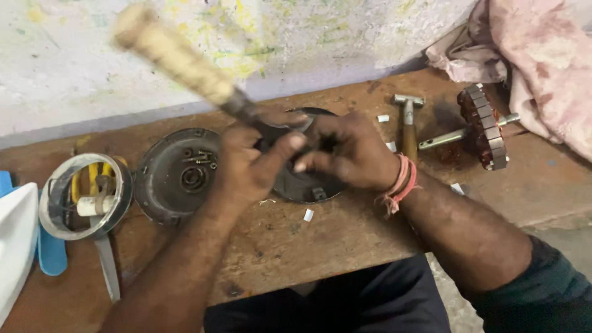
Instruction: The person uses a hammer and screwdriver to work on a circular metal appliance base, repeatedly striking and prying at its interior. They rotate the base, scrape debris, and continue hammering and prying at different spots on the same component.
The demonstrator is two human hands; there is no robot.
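- left hand (246,163): fingers closed around the dark shaft of a tool with a pale handle (176,58); handle blurred, its kind hard to make out.
- tool: long axis slants from upper left, handle end, down to the right; working tip hidden between the hands.
- right hand (348,151): fingers curled onto a dark round cover (305,185); what they pinch cannot be told.
- round cover: lies on the worktop (345,240) under both hands, mostly hidden, only lower rim plain.
- second round cover (179,172): just left, open side up, small screws inside.
- metal ring (86,194): far left, yellow-handled tool within, partly hidden.
- hammer (408,123): right of the hands, head away from the person.
- rotor with shaft (484,126): far right, shaft lying left to right.
- pink cloth (530,43): top right, cut off by the edge.
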